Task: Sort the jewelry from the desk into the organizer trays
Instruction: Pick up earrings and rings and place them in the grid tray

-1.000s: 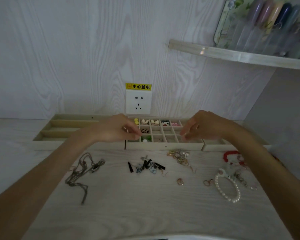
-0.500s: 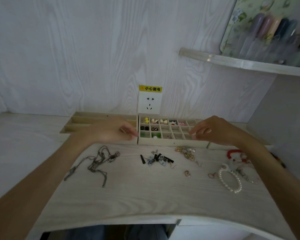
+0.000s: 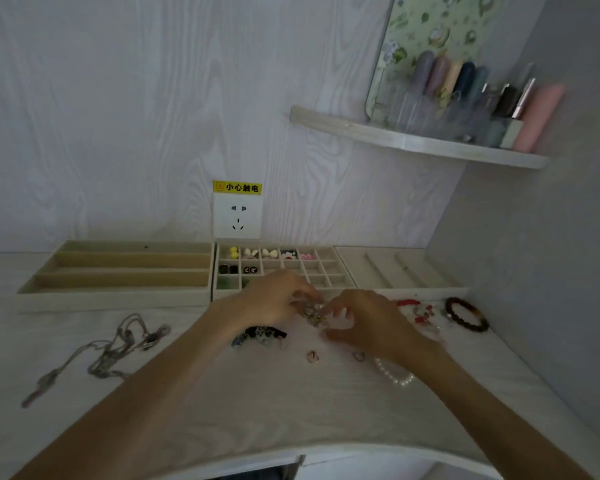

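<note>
**A:** Both hands have come back off the trays and down to the surface. The left hand (image 3: 274,299) and right hand (image 3: 364,320) now meet in the middle of the frame over that little gold-ish earring cluster (image 3: 314,315), fingers curled in on it from both sides. Half a second ago they were up at the grid tray (image 3: 329,271), pinching over the compartments.

**B:** So the last piece is dropped and this is the next pick?

**A:** That's my read. Can't tell if they've lifted it or are just untangling; it's blurry and dark there.

**B:** What's left?

**A:** Plenty. Just below the left hand, a dark clip-ish pile (image 3: 260,334). Lower centre, two small rings (image 3: 312,356). A pearl bracelet (image 3: 395,374) peeks out under the right wrist, red bits (image 3: 409,303) and a dark bead bracelet (image 3: 466,313) sit at right, and the chain necklaces (image 3: 118,348) are well off to the left.

**B:** And the trays?

**A:** Long-slot tray (image 3: 118,271) at left and ring-slot tray (image 3: 395,268) at right look unfilled; only the grid's upper-left cells hold studs. Early days, I'd say.
</note>
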`<state>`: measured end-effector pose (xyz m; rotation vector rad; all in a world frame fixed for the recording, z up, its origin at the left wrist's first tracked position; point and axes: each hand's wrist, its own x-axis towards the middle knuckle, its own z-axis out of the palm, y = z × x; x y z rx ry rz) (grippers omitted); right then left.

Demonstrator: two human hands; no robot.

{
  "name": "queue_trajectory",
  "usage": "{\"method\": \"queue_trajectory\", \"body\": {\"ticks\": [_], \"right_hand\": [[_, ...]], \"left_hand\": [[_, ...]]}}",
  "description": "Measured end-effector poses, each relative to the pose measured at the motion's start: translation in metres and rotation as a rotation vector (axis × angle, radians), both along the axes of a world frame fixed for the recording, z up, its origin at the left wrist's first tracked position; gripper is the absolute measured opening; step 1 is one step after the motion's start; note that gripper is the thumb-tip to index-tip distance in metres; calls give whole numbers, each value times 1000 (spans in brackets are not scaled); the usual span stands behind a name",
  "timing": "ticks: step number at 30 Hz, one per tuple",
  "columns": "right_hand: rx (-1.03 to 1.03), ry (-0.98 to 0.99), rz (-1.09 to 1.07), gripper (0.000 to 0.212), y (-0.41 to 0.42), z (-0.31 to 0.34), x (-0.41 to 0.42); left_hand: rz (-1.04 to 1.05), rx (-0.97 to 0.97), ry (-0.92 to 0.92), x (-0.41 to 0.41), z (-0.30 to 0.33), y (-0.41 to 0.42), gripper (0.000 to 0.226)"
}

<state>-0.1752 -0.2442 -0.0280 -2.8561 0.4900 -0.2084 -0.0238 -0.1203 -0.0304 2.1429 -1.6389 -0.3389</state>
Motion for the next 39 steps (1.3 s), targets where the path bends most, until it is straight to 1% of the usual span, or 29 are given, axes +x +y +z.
{"method": "queue_trajectory", "body": {"ticks": [1,3,6,8,10,12,15,19,21,23,27,30,34,36,39], "right_hand": [[-9,-32,-13,30,1,-5,1],[35,-86,-4,23,-1,-11,4],[185,-128,26,18,-9,-11,6],[347,-167,-12,14,-16,-4,4],[493,-195,-71,13,-24,3,0],[561,-186,-103,12,-32,8,-4],[581,-170,-118,3,-40,13,-9],[536,-170,-138,6,-49,22,-18],[541,-204,-144,9,-52,28,-21],[561,-231,-131,8,-53,34,-24],[594,-248,-105,19,-54,43,-26],[605,-234,-87,16,-53,46,-25],[578,-169,-62,12,-44,49,-17],[566,-126,-14,14,-39,47,-9],[531,-23,12,22,-31,40,4]], "left_hand": [[-8,-18,-29,-2,-3,-2,38],[-13,-46,-87,-3,-6,-3,37],[-29,-35,-153,-3,-7,-3,35],[-29,-46,-144,-1,-8,-4,32],[-11,-51,-79,0,-8,-4,30],[-7,-32,-42,0,-7,-4,30],[-55,-3,-97,-5,-3,-6,26],[-98,-35,-235,-15,-1,-12,17],[-107,-54,-275,-15,-2,-15,15],[-126,-45,-286,-13,-3,-16,16],[-150,-35,-201,-3,-2,-13,19],[-136,0,-74,2,2,-10,18],[-114,-83,127,7,12,-4,10],[-109,-110,147,10,19,-2,7],[-45,-137,126,16,24,3,11]]}}
